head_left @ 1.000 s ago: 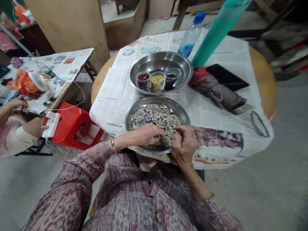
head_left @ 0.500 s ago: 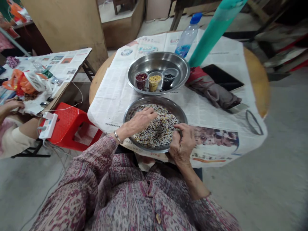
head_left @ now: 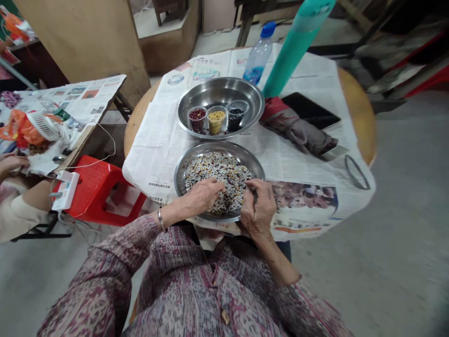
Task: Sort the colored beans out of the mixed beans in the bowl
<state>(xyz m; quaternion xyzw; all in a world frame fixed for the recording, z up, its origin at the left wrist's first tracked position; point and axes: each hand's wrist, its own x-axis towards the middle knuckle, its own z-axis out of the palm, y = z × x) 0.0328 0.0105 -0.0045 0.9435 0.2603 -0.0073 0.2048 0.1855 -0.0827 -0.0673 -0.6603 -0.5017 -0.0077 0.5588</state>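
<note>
A steel basin (head_left: pixel 179 169) in front of me holds a spread of mixed grains and beans (head_left: pixel 220 164), mostly white with dark red, yellow and black ones. My left hand (head_left: pixel 202 194) is over the basin's near left part, its fingers drawn together at the grains; what they pinch is hidden. My right hand (head_left: pixel 258 206) rests at the near right rim with its fingers curled and the fingertips over the grains. Behind stands a second steel basin (head_left: pixel 257 96) with a cup of red beans (head_left: pixel 197 120), a cup of yellow kernels (head_left: pixel 216 120) and a cup of black beans (head_left: pixel 235 119).
A water bottle (head_left: pixel 258 54) and a tall teal bottle (head_left: pixel 293 49) stand behind the basins. To the right lie a folded umbrella (head_left: pixel 298 128), a dark tablet (head_left: pixel 312 110) and a looped strap (head_left: pixel 357 172). At left are a red stool (head_left: pixel 94 192), a power strip (head_left: pixel 66 191) and another person's arm (head_left: pixel 12 164).
My left hand has moved toward me, from the middle of the grains to the near side of the basin. My right hand stays at the right rim. The view has shifted slightly.
</note>
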